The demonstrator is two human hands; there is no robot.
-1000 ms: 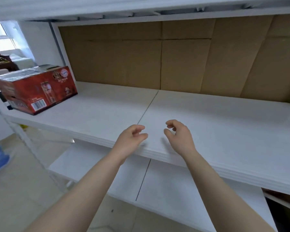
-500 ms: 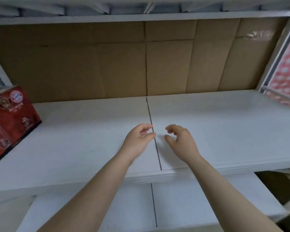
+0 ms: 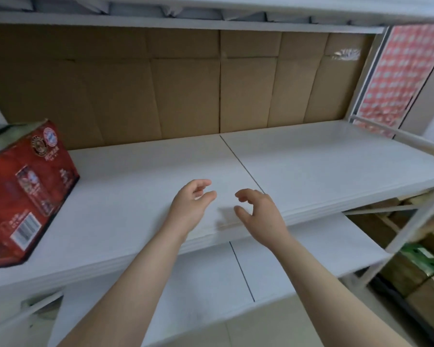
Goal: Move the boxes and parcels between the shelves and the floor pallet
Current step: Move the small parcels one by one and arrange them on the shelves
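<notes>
**Pause between loads, with nothing carried**

The left hand and the right hand were held side by side, just apart, over the front edge of the shelf. The fingers of both were loosely curled and nothing was grasped. Whether the board was touched could not be told.

The step was judged to be the gap between one load and the next. One red box was seen on the same shelf, well to the left of the left hand, with its barcode face turned forward. Stacked cartons were seen low and to the right of the right hand; the pallet itself could not be made out.

For the next move, either a two-handed reach leftward to the red box or a turn down and right toward the cartons would be called for. That second path was barred by the white upright post, and the lower shelf lay directly beneath the forearms. Beyond the hands, the back was closed off by cardboard sheets.
</notes>
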